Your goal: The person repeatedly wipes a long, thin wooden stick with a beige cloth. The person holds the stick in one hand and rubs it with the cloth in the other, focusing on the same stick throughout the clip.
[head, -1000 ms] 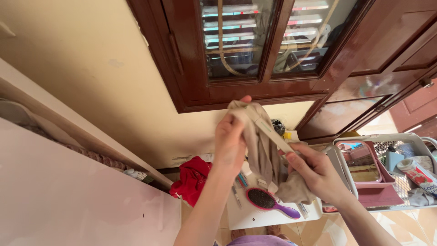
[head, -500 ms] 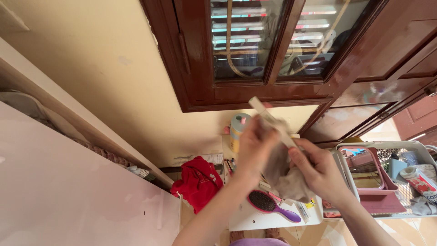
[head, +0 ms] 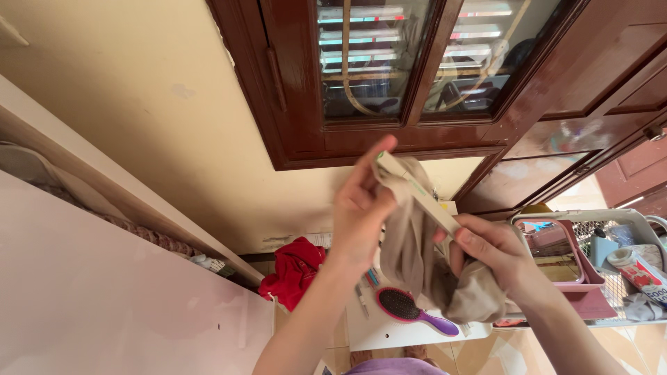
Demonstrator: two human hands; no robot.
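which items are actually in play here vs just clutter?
In play:
left hand, pinching the cloth at the tube's top end
right hand, gripping the tube and cloth lower down
slim pale tube
beige cloth, draped around the tube

Lying about:
hairbrush on the white table
red cloth
basket with a pink tray

Lower end of the flat cream stick (head: 415,194) buried inside the right grip (head: 486,253). Left grip (head: 361,208) smeared by motion, fingers on the beige cloth (head: 417,257) hard to separate. Hairbrush (head: 410,309) below the grips partly covered by hanging cloth. Small items on the white bench (head: 389,333) under the left grip too small to tell. Basket (head: 625,257) beyond the right grip cut by the frame's edge.
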